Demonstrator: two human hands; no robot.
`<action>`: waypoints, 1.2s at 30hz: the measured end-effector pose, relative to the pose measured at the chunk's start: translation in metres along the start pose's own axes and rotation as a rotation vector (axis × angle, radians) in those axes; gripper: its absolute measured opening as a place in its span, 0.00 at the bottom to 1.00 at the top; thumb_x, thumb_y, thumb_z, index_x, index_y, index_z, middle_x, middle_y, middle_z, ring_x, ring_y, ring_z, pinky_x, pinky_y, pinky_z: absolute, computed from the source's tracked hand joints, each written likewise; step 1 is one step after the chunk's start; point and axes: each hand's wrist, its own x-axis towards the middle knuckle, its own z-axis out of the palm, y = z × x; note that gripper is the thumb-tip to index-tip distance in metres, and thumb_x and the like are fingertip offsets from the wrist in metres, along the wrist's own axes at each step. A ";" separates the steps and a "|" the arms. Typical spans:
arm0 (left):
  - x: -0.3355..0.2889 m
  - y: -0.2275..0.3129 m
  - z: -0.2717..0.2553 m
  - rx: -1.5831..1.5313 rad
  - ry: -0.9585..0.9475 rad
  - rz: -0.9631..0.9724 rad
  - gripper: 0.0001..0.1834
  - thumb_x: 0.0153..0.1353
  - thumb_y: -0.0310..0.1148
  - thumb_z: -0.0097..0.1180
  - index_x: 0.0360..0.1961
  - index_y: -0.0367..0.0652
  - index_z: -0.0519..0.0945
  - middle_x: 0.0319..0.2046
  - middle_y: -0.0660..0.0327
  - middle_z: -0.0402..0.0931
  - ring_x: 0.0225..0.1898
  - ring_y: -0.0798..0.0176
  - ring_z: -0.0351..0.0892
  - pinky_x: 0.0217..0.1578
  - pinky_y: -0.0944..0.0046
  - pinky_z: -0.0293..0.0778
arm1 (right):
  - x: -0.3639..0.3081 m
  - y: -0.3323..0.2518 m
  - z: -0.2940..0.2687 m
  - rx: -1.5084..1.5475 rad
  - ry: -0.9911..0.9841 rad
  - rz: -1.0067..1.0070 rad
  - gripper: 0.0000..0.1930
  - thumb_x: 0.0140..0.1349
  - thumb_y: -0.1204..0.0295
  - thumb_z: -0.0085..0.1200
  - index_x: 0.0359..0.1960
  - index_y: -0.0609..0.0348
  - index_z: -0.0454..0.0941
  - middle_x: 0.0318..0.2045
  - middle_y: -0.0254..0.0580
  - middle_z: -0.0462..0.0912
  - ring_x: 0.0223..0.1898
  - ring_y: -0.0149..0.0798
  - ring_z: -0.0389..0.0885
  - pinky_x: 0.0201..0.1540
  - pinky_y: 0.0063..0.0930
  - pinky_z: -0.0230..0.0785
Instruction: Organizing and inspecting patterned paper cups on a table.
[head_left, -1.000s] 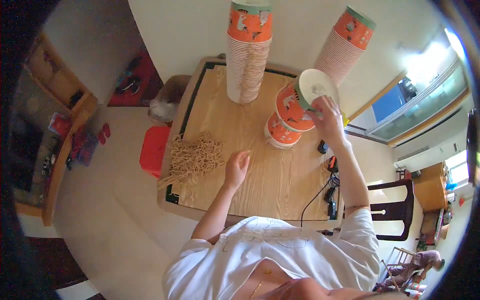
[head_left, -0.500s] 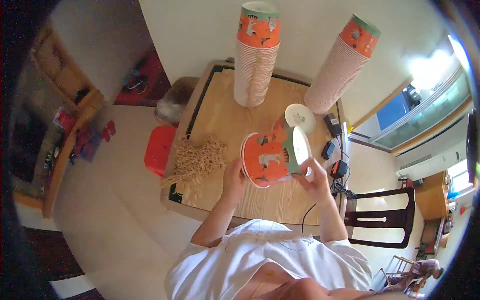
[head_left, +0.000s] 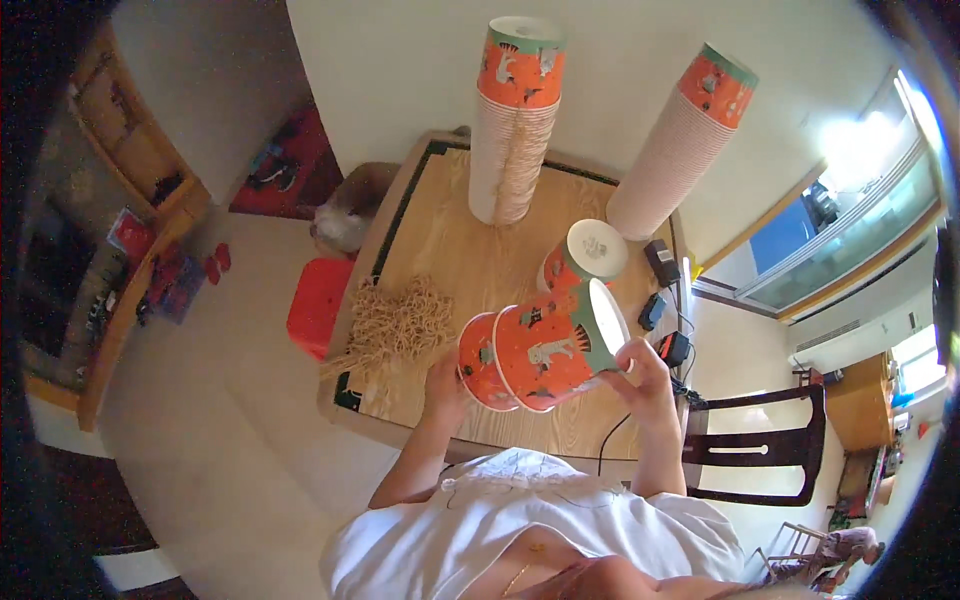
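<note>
Your left hand (head_left: 446, 385) and right hand (head_left: 645, 375) hold nested orange cups (head_left: 540, 350) sideways above the table (head_left: 455, 250), fingers closed around both ends. Beyond lie rubber bands (head_left: 400, 320), one upturned cup (head_left: 580, 258), then two tall stacks (head_left: 515, 120).

Bright daylight from window (head_left: 850, 215) at right, glare there, fisheye bending, dark vignetted rim

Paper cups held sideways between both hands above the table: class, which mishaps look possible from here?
1. The cups, gripped only at their ends by the left hand and right hand, might slip apart.
2. An elbow could topple the tall stacks nearby.
3. The noodle-like pile near the table edge may spill.
</note>
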 end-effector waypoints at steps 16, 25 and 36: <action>-0.013 0.013 0.013 0.030 0.002 0.289 0.16 0.64 0.35 0.48 0.50 0.39 0.68 0.46 0.59 0.73 0.44 0.66 0.73 0.47 0.63 0.70 | 0.015 0.047 0.025 0.342 0.281 0.071 0.10 0.55 0.76 0.58 0.30 0.55 0.66 0.25 0.26 0.67 0.29 0.22 0.62 0.34 0.17 0.55; 0.006 0.035 -0.022 -0.274 0.207 0.197 0.21 0.63 0.33 0.47 0.56 0.38 0.65 0.55 0.57 0.66 0.55 0.60 0.68 0.53 0.56 0.67 | -0.002 0.096 0.026 -0.455 -0.027 0.183 0.11 0.47 0.76 0.57 0.26 0.59 0.65 0.19 0.43 0.68 0.21 0.43 0.66 0.26 0.33 0.62; 0.012 0.039 0.019 -0.579 -0.043 0.086 0.18 0.55 0.19 0.50 0.49 0.38 0.70 0.46 0.59 0.73 0.46 0.63 0.75 0.46 0.63 0.74 | -0.021 0.105 0.090 -0.281 -0.208 0.003 0.13 0.50 0.79 0.55 0.39 0.61 0.72 0.36 0.46 0.74 0.40 0.43 0.74 0.42 0.33 0.67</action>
